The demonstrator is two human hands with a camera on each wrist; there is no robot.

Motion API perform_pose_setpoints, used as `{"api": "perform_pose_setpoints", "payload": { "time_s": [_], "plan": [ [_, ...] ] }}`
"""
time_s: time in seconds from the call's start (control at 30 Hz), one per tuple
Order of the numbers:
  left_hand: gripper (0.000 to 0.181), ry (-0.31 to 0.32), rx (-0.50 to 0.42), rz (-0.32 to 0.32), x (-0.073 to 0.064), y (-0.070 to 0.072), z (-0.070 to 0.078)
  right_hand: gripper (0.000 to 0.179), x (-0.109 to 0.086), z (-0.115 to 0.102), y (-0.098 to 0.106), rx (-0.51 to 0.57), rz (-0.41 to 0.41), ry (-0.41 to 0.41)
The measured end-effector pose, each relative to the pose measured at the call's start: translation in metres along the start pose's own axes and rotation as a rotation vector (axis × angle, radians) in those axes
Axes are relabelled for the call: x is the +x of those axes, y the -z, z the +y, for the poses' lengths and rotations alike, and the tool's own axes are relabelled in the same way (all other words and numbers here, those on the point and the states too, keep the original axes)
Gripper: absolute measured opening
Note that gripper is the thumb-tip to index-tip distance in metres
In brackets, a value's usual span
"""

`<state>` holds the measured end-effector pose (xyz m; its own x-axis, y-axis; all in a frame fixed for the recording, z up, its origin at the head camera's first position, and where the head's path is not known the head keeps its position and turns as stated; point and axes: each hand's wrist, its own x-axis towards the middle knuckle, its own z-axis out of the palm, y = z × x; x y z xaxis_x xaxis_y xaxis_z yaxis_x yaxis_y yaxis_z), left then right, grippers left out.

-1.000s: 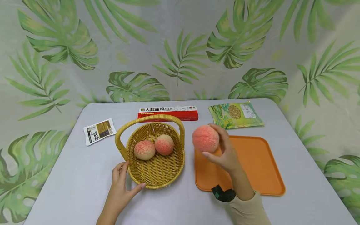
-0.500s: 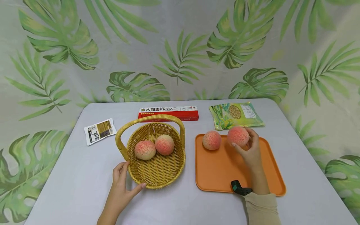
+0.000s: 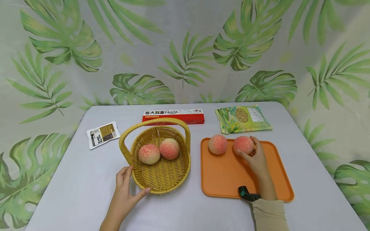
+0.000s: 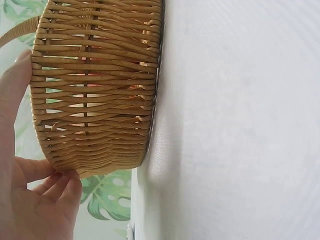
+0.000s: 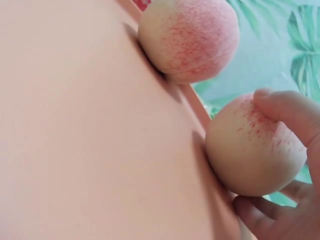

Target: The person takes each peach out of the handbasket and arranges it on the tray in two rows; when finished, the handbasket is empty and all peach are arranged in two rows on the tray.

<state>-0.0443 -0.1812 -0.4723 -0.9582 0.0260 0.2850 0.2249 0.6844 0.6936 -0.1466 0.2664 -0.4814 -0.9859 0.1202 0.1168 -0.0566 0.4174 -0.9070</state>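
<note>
compared with half a second ago, when it was raised clear of the tray, the held peach [image 3: 242,145] is lower; its underside now appears to meet the orange tray [image 3: 219,179] by the far edge. right grip [image 3: 256,162]: clamped on this peach, thumb on the near side, fingers around the right. a full second ago the same peach was in the air at the tray's left edge. a second peach [image 3: 218,144] sits on the tray just left of it, a narrow gap between; position unchanged over the last half second.

left grip [image 3: 125,189]: no visible change. thumb on the near rim of the wicker basket [image 3: 162,181], fingertips against its left side, holding it. two basket peaches [image 3: 159,151] lie side by side toward the far half, same as before.

surface [image 3: 72,179], far side: red-and-white pasta box [image 3: 173,119] behind the basket, green bag [image 3: 241,119] behind the tray, small sachet [image 3: 103,134] left of the basket. all three unmoved.
</note>
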Motion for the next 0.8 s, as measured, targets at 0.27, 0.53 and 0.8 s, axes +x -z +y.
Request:
{"api": "perform_pose_setpoints", "payload": {
  "time_s": [0.27,0.53,0.8],
  "plan": [
    [0.092,0.002,0.007,-0.003,0.0,0.0,0.0,0.08,0.002,0.002,0.001,-0.008,-0.039,0.025],
    [0.092,0.016,0.008,-0.017,0.0,0.0,0.001,0.078,-0.001,-0.002,0.002,-0.027,0.0,0.059],
    [0.091,0.016,0.002,-0.017,0.0,0.001,0.001,0.07,-0.008,-0.037,0.002,-0.028,0.132,0.287]
  ]
}}
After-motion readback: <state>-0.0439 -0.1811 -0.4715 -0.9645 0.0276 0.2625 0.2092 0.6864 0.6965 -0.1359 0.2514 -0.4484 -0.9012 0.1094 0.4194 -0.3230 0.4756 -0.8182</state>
